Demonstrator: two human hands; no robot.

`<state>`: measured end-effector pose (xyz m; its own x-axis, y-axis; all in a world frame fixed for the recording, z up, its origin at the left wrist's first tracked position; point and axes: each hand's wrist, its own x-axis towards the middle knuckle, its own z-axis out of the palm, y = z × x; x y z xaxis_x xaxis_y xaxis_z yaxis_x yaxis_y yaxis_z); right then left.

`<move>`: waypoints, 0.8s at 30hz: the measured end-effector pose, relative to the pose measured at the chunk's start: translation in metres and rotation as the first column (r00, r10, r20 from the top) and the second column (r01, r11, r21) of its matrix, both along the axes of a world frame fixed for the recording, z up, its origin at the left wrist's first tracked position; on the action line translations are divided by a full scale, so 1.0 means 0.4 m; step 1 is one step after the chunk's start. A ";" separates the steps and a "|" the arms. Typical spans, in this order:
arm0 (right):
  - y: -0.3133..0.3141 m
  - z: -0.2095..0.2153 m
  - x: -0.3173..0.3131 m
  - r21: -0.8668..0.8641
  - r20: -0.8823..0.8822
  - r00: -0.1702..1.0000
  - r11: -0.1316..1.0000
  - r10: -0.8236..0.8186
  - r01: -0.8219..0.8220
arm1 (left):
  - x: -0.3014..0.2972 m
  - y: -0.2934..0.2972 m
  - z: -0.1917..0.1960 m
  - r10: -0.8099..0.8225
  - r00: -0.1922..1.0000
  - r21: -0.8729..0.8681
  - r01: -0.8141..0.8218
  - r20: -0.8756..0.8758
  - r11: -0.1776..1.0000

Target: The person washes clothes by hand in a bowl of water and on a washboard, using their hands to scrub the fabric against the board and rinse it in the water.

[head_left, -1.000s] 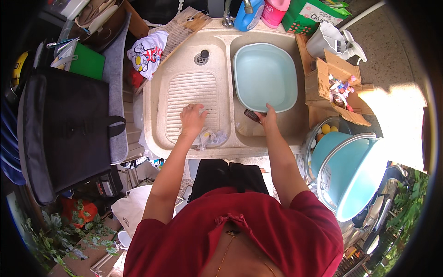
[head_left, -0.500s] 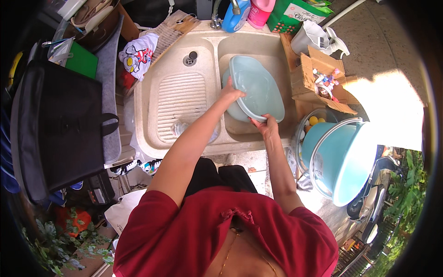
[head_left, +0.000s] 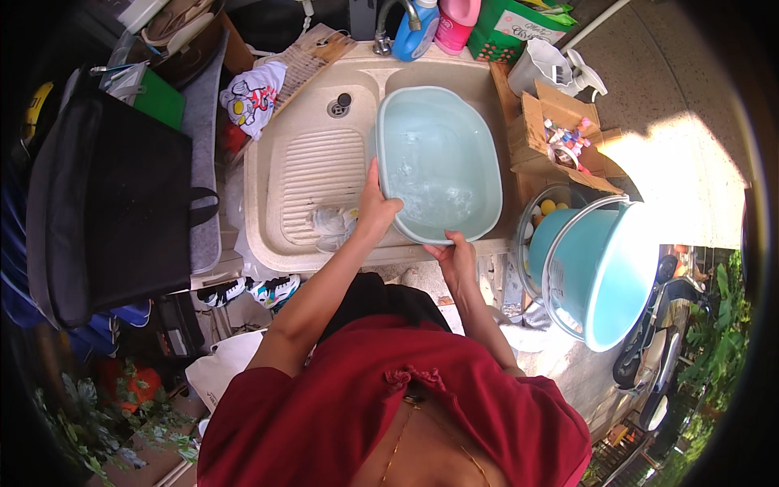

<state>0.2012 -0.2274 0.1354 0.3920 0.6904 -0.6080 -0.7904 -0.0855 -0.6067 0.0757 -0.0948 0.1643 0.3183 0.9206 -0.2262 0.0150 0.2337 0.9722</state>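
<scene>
A pale blue plastic basin (head_left: 479, 162) is held over the right bowl of the beige double sink (head_left: 264, 195), its inside facing up and looking wet. My left hand (head_left: 376, 209) grips its left rim, thumb over the edge. At the near rim my right hand (head_left: 456, 258) is closed on it, with the fingers partly hidden under the basin. Whether the basin's bottom touches the sink cannot be seen. On the ribbed drainboard, beside my left forearm, lies a crumpled clear plastic bag (head_left: 330, 221).
Behind the sink stand a faucet (head_left: 385, 36), a blue bottle (head_left: 415, 36) and a pink bottle (head_left: 456, 24). To the right are an open cardboard box (head_left: 531, 122) and a large turquoise bucket (head_left: 568, 252). A black bag (head_left: 114, 195) stands at the left.
The basin has turned from tilted to nearly level and come nearer to me. Both hands have moved toward me with it, still gripping its rim.
</scene>
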 end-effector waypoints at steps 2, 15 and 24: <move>-0.005 0.028 -0.028 -0.012 0.184 0.983 1.000 0.016 -0.014 | -0.041 -0.011 -0.023 0.026 0.988 -0.088 -0.013 0.150 0.996; 0.075 0.246 -0.112 -0.111 0.667 0.725 0.985 0.173 -0.132 | -0.190 0.035 -0.042 0.164 0.854 -0.445 0.087 0.494 0.891; 0.163 0.311 -0.197 0.043 0.789 0.611 0.985 0.070 -0.168 | -0.257 0.048 -0.049 0.115 0.748 -0.476 0.288 0.653 0.831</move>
